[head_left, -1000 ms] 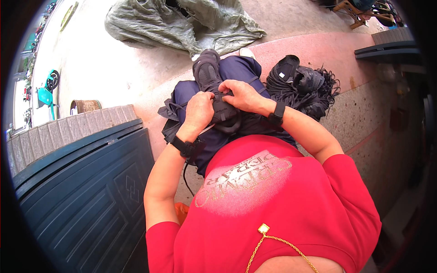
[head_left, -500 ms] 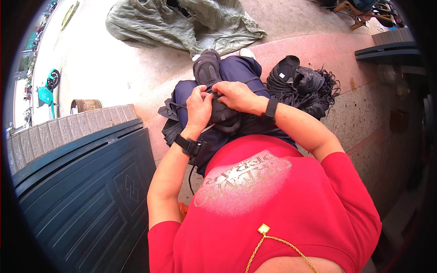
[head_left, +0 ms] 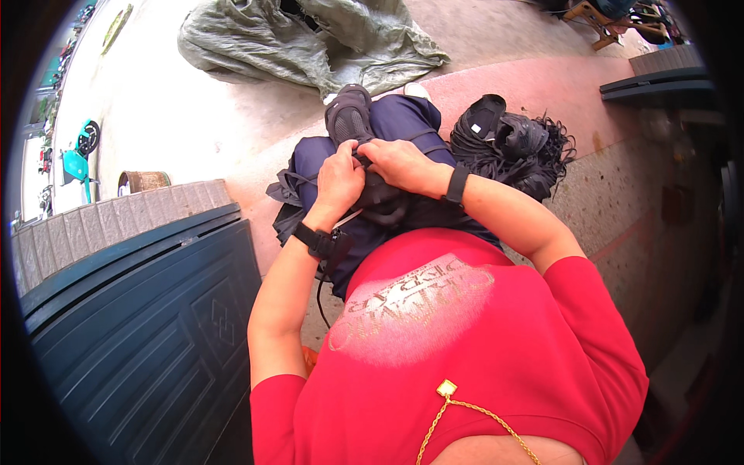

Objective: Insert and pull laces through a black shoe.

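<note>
— So, where are you working right now?

— You are bending over a dark navy fabric backpack [head_left: 387, 155] that is resting on your lap, above the pink stone step [head_left: 542, 85]. Your left hand [head_left: 339, 180] is curled closed, pinching a small dark piece at the top of the bag, probably a zipper pull or strap end, though it is too small to tell which. Your right hand [head_left: 403, 164] is closing over the same spot, fingers folded down onto the cloth, touching the left.

— How is it going to handle?

— Judging by the folds, you are dealing with soft, limp cloth that sags and gives under pressure. It is looking light, not fragile, and not slippery. Pinching loose fabric is likely letting it bunch, so you are better off taking hold at the stiffer seam or the padded top edge, one hand bracing while the other is pulling.

— Anything close by?

— A black frilly cloth bundle [head_left: 511, 143] is lying just beside the bag on your right, and a grey-green crumpled tarpaulin [head_left: 310, 43] is lying on the ground beyond.
</note>
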The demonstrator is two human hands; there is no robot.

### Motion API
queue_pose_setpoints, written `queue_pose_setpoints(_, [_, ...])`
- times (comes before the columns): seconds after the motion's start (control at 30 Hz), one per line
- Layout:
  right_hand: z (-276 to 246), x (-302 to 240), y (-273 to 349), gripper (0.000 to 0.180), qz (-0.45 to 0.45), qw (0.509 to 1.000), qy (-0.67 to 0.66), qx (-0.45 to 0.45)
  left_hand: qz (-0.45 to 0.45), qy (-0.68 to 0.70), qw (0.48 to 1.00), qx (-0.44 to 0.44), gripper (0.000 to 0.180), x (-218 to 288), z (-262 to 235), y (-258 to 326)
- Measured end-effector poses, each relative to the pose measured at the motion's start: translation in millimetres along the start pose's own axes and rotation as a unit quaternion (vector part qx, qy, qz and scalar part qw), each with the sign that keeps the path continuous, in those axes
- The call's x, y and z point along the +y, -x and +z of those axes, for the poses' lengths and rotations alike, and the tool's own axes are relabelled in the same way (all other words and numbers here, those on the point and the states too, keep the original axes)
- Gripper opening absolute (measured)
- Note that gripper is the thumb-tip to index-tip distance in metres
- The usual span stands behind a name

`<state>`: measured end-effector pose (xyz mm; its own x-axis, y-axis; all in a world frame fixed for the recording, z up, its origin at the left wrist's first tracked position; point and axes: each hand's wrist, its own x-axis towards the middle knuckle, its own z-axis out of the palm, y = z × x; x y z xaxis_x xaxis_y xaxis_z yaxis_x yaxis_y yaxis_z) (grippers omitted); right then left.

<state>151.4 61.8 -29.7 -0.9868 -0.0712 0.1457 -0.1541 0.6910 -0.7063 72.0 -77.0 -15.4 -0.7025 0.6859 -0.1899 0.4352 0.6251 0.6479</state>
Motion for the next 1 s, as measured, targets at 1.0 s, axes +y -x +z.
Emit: queue_pose_setpoints(1.0, [-12.0,8.0,4.8,0.021,0.116,0.985,-0.126,-0.024,0.200,-0.138,0.968,0.060,0.012,6.9,-3.6,61.7])
